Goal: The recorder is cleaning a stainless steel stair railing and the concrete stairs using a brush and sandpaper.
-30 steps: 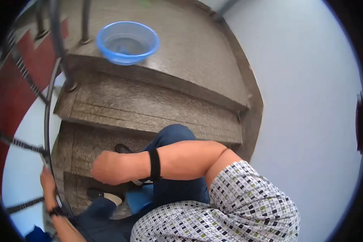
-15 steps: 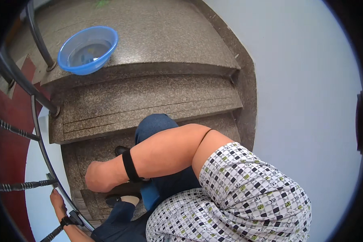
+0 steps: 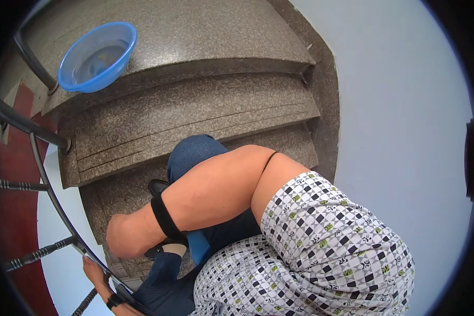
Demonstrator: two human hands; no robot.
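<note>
My right forearm, with a black strap round it, reaches across to the left. The back of my right hand [image 3: 125, 237] bends down above the steps, and its fingers are hidden. Lower left, my left hand [image 3: 94, 271], with a black band at the wrist, is up against the curved dark metal stair railing [image 3: 61, 206]. Its fingers are pressed together at the bar; whatever lies between them is too small to make out. A bright blue piece [image 3: 197, 246] shows beneath my right forearm; its kind is unclear.
A blue plastic basin [image 3: 101, 62] with water in it stands on the upper step, near the railing posts. Speckled stone steps [image 3: 195, 105] rise ahead. A pale wall [image 3: 395, 105] borders them on the right. My denim-clad knee [image 3: 197, 150] and dark shoes are below my arm.
My left hand has shifted right and slightly down along the railing. My right hand is slightly lower and farther left. The view has turned, so the basin appears farther up and left.
</note>
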